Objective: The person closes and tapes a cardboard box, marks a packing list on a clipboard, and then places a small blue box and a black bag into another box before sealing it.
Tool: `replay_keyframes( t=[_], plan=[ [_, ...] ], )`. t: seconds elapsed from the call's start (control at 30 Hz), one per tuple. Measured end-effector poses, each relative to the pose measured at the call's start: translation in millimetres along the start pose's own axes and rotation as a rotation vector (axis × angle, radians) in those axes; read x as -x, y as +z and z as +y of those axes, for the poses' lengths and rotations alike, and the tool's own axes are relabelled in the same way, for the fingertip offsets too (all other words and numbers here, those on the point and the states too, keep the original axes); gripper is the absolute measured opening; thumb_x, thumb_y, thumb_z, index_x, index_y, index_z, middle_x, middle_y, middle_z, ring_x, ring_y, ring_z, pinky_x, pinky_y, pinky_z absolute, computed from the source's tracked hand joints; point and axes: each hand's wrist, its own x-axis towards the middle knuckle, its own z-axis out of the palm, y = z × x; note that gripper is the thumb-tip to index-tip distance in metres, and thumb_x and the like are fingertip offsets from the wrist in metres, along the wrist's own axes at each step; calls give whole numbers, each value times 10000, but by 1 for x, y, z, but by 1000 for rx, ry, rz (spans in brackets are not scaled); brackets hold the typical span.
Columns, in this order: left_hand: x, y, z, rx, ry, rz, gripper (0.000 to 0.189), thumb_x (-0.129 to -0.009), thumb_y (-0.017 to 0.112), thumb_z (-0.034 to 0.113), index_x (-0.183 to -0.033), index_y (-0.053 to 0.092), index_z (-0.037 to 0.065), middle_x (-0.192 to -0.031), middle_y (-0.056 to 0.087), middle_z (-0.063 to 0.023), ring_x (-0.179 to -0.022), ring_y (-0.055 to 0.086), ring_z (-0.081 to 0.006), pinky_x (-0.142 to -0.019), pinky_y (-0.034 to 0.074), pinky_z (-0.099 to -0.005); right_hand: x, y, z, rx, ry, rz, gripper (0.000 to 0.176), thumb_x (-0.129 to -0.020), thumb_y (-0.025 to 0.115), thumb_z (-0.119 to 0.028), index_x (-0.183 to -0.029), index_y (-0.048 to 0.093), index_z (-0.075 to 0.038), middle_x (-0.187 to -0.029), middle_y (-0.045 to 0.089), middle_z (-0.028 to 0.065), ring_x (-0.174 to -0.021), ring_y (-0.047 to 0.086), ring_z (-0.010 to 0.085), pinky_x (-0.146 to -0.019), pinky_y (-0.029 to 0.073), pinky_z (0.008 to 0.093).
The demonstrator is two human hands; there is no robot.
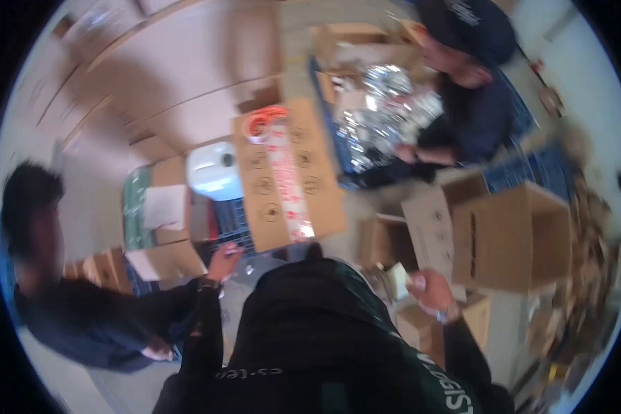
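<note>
My left hand (pixel 224 262) is raised beside the lower left corner of a large taped carton (pixel 252 207). Its fingers look pinched together, and blur hides what is between them. On the other side of my body, my right hand (pixel 431 291) is closed at the edge of a small pale yellow item (pixel 398 281), beside an open box (pixel 386 245). A roll of orange-red tape (pixel 258 127) lies on the far end of the taped carton, which has red-and-white tape along its middle.
At the left a person (pixel 103 324) leans in near my left arm. Another person (pixel 476 117) sits by a carton of silvery wrapped items (pixel 376 117). A white rounded object (pixel 214 170) stands near an open box (pixel 169 259). Large open carton (pixel 507 241) at right.
</note>
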Motion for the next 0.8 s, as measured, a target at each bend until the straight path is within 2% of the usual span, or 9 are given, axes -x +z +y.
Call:
replay_keyframes(
  t=[0.07,0.17,0.27,0.37,0.43,0.47,0.6,0.73,0.8],
  plan=[
    [0,1,41,122,-31,23,515,-969,713,330,-1320,587,-24,-1196,705,-117,-1123,664,-208,-938,526,-337,-10,-48,-32,-71,48,-111,279,-812,802,-245,-878,640,-27,-708,647,152,-704,678,331,-679,542,387],
    [31,-1,181,237,-97,-44,516,-993,670,377,-1331,585,-4,-1229,685,-114,-1137,652,-195,-921,530,-343,-22,-85,-83,-259,84,-20,202,-794,778,-161,-887,647,-38,-791,677,148,-796,696,327,-740,556,395],
    [37,22,251,528,-107,-433,649,-1029,524,562,-1423,527,47,-1350,620,-118,-1201,622,-242,-932,547,-414,-48,-57,-123,-111,-559,371,183,-755,763,-116,-898,656,-77,-927,706,119,-946,700,310,-834,559,412],
    [51,50,312,1058,-234,-817,800,-1044,326,659,-1476,433,-7,-1404,584,-193,-1226,616,-305,-1032,511,-476,-65,-33,-170,85,-981,329,238,-734,767,-153,-947,675,-102,-1093,691,81,-1090,658,305,-935,530,441],
    [51,59,324,1197,-156,-705,706,-1070,373,573,-1477,427,-1,-1411,579,-195,-1214,624,-299,-1032,521,-446,-71,-17,-191,158,-1137,302,240,-770,778,-180,-974,685,-96,-1126,679,71,-1118,647,299,-962,517,442],
    [52,55,333,1036,-108,-601,568,-1077,488,440,-1429,490,-6,-1337,634,-163,-1135,662,-235,-967,551,-382,-72,-13,-200,100,-1121,281,242,-785,778,-173,-992,688,-87,-1141,674,74,-1121,643,306,-964,513,444],
    [67,36,345,592,227,-263,325,-1061,582,251,-1216,674,-19,-973,728,-78,-877,677,-122,-777,563,-304,-79,-19,-223,-303,-932,296,242,-836,781,-141,-1048,702,-58,-1136,682,97,-1078,651,323,-941,509,439],
    [82,21,349,404,384,-153,311,-1049,602,231,-1216,677,-20,-987,732,-84,-886,680,-120,-786,552,-298,-95,-18,-245,-481,-703,394,237,-834,783,-96,-1054,720,-36,-1030,717,130,-956,678,325,-868,515,414],
    [91,18,353,432,409,-112,302,-1043,612,224,-1210,683,-18,-990,738,-92,-885,683,-119,-788,549,-298,-103,-15,-252,-482,-716,401,207,-840,781,-102,-1027,726,-32,-978,722,135,-909,682,320,-835,516,402]
  ],
)
